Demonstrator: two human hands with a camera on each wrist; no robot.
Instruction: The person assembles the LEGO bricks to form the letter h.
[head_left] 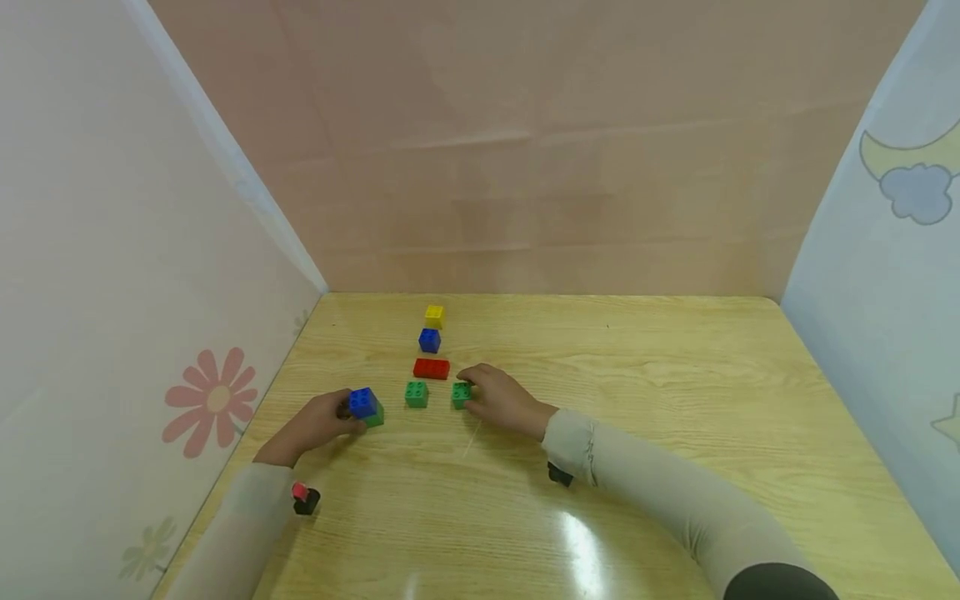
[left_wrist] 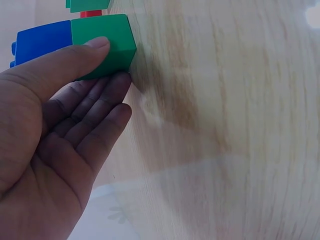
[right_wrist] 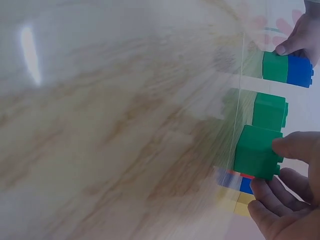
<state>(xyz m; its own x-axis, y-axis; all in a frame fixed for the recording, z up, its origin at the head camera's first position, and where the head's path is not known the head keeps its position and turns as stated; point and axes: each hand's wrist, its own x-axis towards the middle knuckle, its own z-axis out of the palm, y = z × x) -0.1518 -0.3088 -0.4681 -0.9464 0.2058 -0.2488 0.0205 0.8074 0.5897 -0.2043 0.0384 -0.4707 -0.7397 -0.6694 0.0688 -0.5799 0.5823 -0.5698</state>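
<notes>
Blue sits on green in a two-block stack at the left side of the wooden table. The left hand grips the stack, its thumb pressed flat against one face of the lower green block and its fingertips at another side. The right hand pinches a second green block between thumb and fingers; whether that block touches the table, I cannot tell. Between the two hands, on the table, stands a third green block. Behind it, in a line running away, are a long red block, a loose blue block and a yellow block. Pale sleeves cover both arms.
</notes>
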